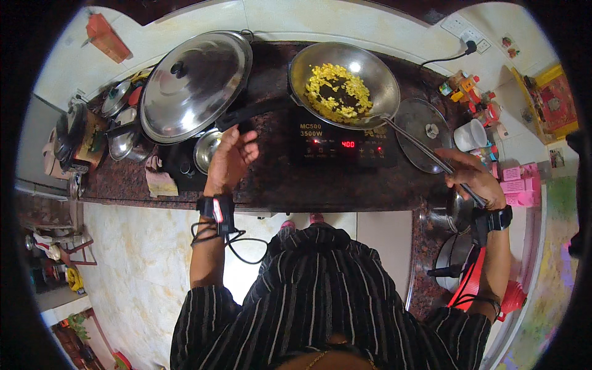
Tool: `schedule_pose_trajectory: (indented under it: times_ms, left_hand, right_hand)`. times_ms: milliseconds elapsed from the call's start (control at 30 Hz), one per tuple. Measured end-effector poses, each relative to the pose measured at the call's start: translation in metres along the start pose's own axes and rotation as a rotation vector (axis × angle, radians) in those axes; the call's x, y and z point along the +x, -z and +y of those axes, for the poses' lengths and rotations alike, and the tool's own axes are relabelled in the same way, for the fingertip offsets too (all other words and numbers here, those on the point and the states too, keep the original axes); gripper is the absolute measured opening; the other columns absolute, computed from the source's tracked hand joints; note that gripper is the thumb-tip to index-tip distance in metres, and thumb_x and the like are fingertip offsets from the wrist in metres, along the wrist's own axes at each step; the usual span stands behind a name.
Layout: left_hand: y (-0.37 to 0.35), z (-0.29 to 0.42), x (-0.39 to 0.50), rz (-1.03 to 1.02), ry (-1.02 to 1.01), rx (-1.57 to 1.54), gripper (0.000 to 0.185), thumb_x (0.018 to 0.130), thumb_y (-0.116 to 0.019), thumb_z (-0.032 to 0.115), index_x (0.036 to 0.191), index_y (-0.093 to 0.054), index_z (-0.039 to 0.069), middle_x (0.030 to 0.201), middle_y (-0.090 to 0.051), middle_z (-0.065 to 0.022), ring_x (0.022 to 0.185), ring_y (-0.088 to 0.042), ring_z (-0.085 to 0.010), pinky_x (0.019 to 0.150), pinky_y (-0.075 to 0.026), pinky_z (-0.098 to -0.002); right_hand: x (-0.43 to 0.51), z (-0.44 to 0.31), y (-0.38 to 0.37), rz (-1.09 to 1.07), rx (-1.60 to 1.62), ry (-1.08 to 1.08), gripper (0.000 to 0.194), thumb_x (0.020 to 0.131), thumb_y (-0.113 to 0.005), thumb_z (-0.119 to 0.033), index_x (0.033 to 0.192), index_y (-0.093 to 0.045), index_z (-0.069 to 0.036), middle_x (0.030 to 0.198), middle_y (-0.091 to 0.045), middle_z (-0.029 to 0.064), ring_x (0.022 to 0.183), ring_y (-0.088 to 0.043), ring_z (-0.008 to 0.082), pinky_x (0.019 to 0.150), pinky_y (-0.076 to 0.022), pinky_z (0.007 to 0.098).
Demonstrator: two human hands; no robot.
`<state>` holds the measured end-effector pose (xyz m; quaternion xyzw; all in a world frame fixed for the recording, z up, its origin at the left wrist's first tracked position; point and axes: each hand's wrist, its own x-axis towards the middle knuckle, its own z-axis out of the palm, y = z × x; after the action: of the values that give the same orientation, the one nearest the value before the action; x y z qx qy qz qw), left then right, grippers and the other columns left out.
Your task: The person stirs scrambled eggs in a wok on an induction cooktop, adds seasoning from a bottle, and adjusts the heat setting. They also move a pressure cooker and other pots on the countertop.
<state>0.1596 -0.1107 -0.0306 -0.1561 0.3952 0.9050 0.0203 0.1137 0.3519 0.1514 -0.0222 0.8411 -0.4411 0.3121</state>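
A steel wok (pixel 386 92) sits on a black induction cooktop (pixel 342 157) with lit red digits. Pieces of scrambled egg (pixel 337 92) form a ring inside it. My right hand (pixel 471 175) is shut on the long metal handle of a cooking spatula (pixel 416 138), whose blade rests at the wok's near right edge. My left hand (pixel 231 159) is raised with fingers loosely curled and apart, holding nothing, just below the end of the wok's black handle (pixel 254 112). Under that hand's far side, partly hidden, stands a small metal bowl (pixel 203 152).
A large lidded pan (pixel 194 88) stands left of the wok. A glass lid (pixel 421 138) lies to the right, beside seasoning bottles (pixel 467 88) and a white tub (pixel 471 135). A folded cloth (pixel 161 178) and a rice cooker (pixel 78 134) are at left.
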Motion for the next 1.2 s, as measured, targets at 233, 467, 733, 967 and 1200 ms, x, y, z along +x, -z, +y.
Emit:
schedule_pose_trajectory:
  times_ms: [233, 467, 733, 967, 1200]
  left_hand:
    - [-0.002, 0.009, 0.026, -0.166, -0.029, -0.194, 0.037, 0.090, -0.056, 0.036, 0.120, -0.049, 0.015, 0.096, -0.063, -0.0090, 0.080, -0.060, -0.0182, 0.078, -0.049, -0.0348]
    - [0.003, 0.003, 0.004, -0.150, 0.019, -0.080, 0.039, 0.090, -0.055, 0.037, 0.120, -0.049, 0.012, 0.099, -0.062, -0.0076, 0.081, -0.059, -0.0177, 0.079, -0.048, -0.0342]
    - [0.028, -0.006, -0.035, -0.098, 0.102, 0.056, 0.049, 0.090, -0.055, 0.035, 0.127, -0.044, 0.006, 0.098, -0.062, -0.0055, 0.081, -0.059, -0.0151, 0.079, -0.047, -0.0328]
    - [0.042, -0.008, -0.048, -0.053, 0.120, 0.056, 0.048, 0.089, -0.057, 0.035, 0.125, -0.046, 0.005, 0.096, -0.063, -0.0054, 0.078, -0.059, -0.0141, 0.078, -0.046, -0.0328]
    - [0.061, -0.011, -0.057, -0.014, 0.116, 0.046, 0.039, 0.088, -0.059, 0.036, 0.115, -0.054, 0.009, 0.093, -0.063, -0.0029, 0.078, -0.059, -0.0130, 0.075, -0.047, -0.0310]
  right_hand:
    - [0.094, 0.031, -0.046, 0.008, 0.161, 0.171, 0.050, 0.085, -0.054, -0.014, 0.132, -0.042, -0.006, 0.076, -0.060, 0.0061, 0.046, -0.049, 0.0093, 0.040, -0.0369, 0.0215]
    - [0.114, 0.066, -0.068, 0.010, 0.609, -0.016, 0.043, 0.094, -0.044, -0.033, 0.128, -0.043, -0.008, 0.081, -0.063, 0.0074, 0.055, -0.056, 0.0130, 0.046, -0.0429, 0.0238]
    - [0.134, 0.192, -0.124, 0.409, -0.020, 0.141, 0.055, 0.088, -0.050, -0.022, 0.139, -0.029, -0.018, 0.083, -0.065, 0.0159, 0.067, -0.063, 0.0305, 0.059, -0.0492, 0.0410]
    - [0.160, 0.153, -0.187, 0.389, -0.583, 0.101, 0.080, 0.080, -0.054, -0.015, 0.145, -0.008, -0.026, 0.082, -0.063, 0.0239, 0.072, -0.061, 0.0419, 0.065, -0.0469, 0.0512]
    - [0.167, 0.124, -0.187, 0.344, -0.687, 0.091, 0.076, 0.080, -0.054, -0.016, 0.145, -0.016, -0.026, 0.083, -0.063, 0.0242, 0.077, -0.061, 0.0423, 0.067, -0.0468, 0.0493]
